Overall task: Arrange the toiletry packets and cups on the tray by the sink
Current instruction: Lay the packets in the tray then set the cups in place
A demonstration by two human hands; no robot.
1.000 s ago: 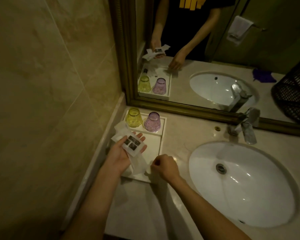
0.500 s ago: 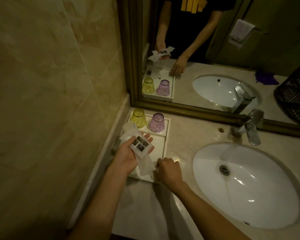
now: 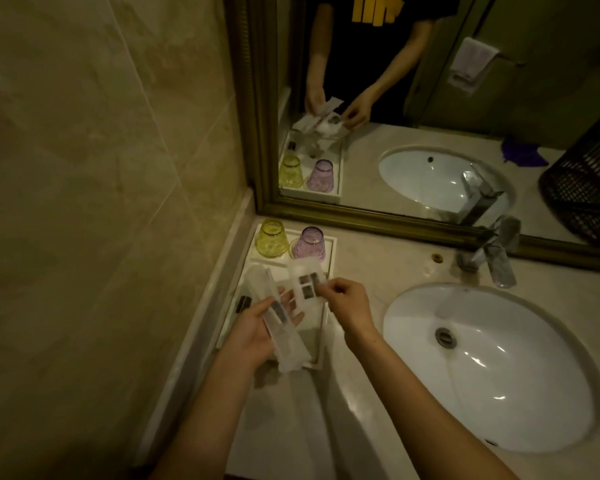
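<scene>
A white rectangular tray (image 3: 330,251) lies in the counter's left corner by the mirror. At its far end a yellow cup (image 3: 271,238) and a purple cup (image 3: 310,244) stand upside down, side by side. My left hand (image 3: 257,332) hovers over the tray, holding a bundle of long white toiletry packets (image 3: 284,336). My right hand (image 3: 347,303) pinches the edge of a square white packet (image 3: 307,285) with dark labels, lifted just right of the bundle. A small dark item (image 3: 243,303) lies on the tray's left side.
A white oval sink (image 3: 499,368) fills the counter to the right, with a chrome tap (image 3: 496,254) behind it. The gold-framed mirror (image 3: 378,221) rises directly behind the tray. A tiled wall (image 3: 101,202) closes the left side.
My right hand rose from the tray's front edge and took hold of the square packet, drawing it right, off the bundle. The left hand shifted slightly with the long packets.
</scene>
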